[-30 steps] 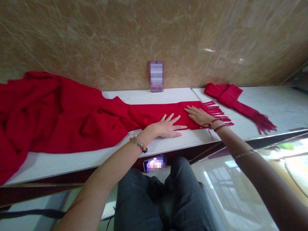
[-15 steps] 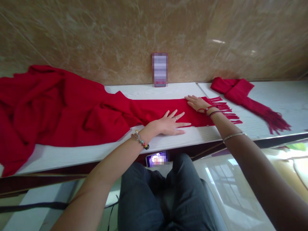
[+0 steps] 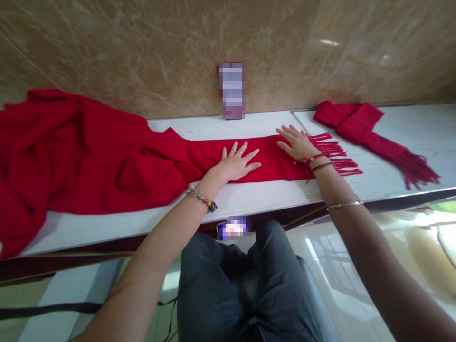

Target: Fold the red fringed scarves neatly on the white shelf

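Note:
A long red scarf (image 3: 199,159) lies across the white table (image 3: 249,199), flat at its right end and bunched in a heap (image 3: 64,152) on the left. My left hand (image 3: 237,164) lies flat on the scarf's flat stretch, fingers spread. My right hand (image 3: 297,142) rests open and flat near the fringed end (image 3: 338,154), fingers pointing left. Neither hand grips anything.
A second, folded red scarf (image 3: 359,128) with a fringe lies at the back right. A small upright card (image 3: 232,90) leans against the brown marble wall. A phone (image 3: 233,227) rests on my lap below the table's front edge. Glossy floor shows on the right.
My left hand has slid left and further back along the scarf. My right hand has stayed near the fringed end, moving slightly back. The view has tilted down a little.

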`<action>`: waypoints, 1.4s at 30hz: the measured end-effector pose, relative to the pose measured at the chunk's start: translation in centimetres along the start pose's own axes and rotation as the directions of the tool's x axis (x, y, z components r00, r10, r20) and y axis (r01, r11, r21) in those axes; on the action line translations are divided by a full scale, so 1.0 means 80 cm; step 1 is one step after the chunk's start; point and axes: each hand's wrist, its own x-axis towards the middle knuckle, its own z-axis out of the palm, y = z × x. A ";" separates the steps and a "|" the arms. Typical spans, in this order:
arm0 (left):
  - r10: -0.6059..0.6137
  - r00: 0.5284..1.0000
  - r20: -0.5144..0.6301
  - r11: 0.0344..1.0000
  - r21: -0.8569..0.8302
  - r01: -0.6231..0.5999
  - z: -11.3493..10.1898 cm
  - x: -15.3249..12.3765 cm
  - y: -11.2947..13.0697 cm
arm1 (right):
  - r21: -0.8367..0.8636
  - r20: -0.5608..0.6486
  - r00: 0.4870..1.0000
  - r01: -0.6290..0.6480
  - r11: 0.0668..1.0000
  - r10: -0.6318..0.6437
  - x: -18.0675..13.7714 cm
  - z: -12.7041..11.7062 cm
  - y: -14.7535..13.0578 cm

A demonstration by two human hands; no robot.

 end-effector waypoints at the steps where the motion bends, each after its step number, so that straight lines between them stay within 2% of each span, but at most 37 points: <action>1: -0.035 0.999 0.032 0.999 0.004 0.035 0.002 0.001 -0.002 | -0.009 0.056 0.998 -0.014 1.000 0.014 -0.001 0.003 0.002; 4: -0.077 0.994 0.082 0.997 0.026 0.076 0.003 0.002 -0.002 | -0.015 0.121 0.988 -0.091 0.996 0.092 -0.004 0.012 0.016; 6: -0.092 0.991 0.093 0.996 0.032 0.089 0.002 0.002 0.000 | -0.013 0.073 0.985 -0.156 0.988 0.157 -0.006 0.015 0.029; 9: -0.102 0.991 0.089 0.995 0.032 0.099 0.002 0.001 0.001 | -0.011 -0.065 0.974 -0.218 0.976 0.217 -0.009 0.011 0.039; 12: -0.103 0.992 0.070 0.994 0.039 0.100 0.003 0.001 0.000 | 0.000 -0.135 0.973 -0.186 0.982 0.185 -0.008 0.001 0.024; 14: -0.060 0.998 0.034 0.996 0.061 0.058 0.004 0.001 -0.002 | 0.018 -0.065 0.995 -0.080 0.997 0.081 -0.004 -0.003 0.001; 16: 0.027 0.999 0.027 0.996 0.082 -0.029 0.004 0.002 -0.004 | 0.037 0.067 0.997 0.038 0.999 -0.041 0.000 -0.004 -0.020; 19: 0.097 0.990 0.100 0.990 0.095 -0.107 0.003 0.005 -0.004 | 0.028 0.201 0.976 0.084 0.996 -0.088 0.002 -0.001 -0.035; 21: 0.065 0.989 0.136 0.991 0.103 -0.079 0.002 0.006 -0.004 | -0.003 0.221 0.975 0.022 1.000 -0.021 0.000 -0.001 -0.029; 24: -0.013 0.991 0.136 0.994 0.107 -0.002 0.000 0.004 -0.001 | -0.074 0.201 0.965 -0.158 0.985 0.170 -0.006 -0.003 -0.007; 26: -0.067 0.989 0.130 0.993 0.105 0.053 -0.001 0.001 0.000 | -0.130 0.154 0.940 -0.285 0.950 0.304 -0.011 -0.007 0.006; 28: -0.115 0.986 0.122 0.989 0.103 0.102 -0.002 -0.003 0.002 | -0.164 0.066 0.927 -0.356 0.920 0.370 -0.013 -0.009 0.012; 30: -0.144 0.984 0.108 0.986 0.105 0.133 -0.002 -0.005 0.003 | -0.140 -0.039 0.944 -0.331 0.933 0.329 -0.011 -0.010 0.009; 32: -0.132 0.989 0.070 0.986 0.116 0.123 -0.001 -0.007 0.005 | -0.075 -0.090 0.978 -0.193 0.978 0.186 -0.007 -0.009 -0.004; 34: -0.088 0.995 0.039 0.988 0.129 0.083 -0.001 -0.007 0.005 | -0.011 -0.022 1.000 -0.014 1.000 0.014 -0.002 -0.005 -0.021; 36: -0.065 0.996 0.057 0.990 0.127 0.057 0.000 -0.006 0.006 | 0.016 0.106 0.990 0.096 0.995 -0.097 0.000 -0.001 -0.035; 39: -0.085 0.990 0.114 0.991 0.113 0.072 0.000 -0.004 0.005 | -0.017 0.209 0.977 0.054 0.998 -0.050 -0.002 0.002 -0.036; 42: -0.081 0.990 0.119 0.992 0.105 0.069 -0.001 -0.003 0.003 | -0.064 0.165 0.979 -0.112 0.992 0.121 -0.008 0.003 -0.010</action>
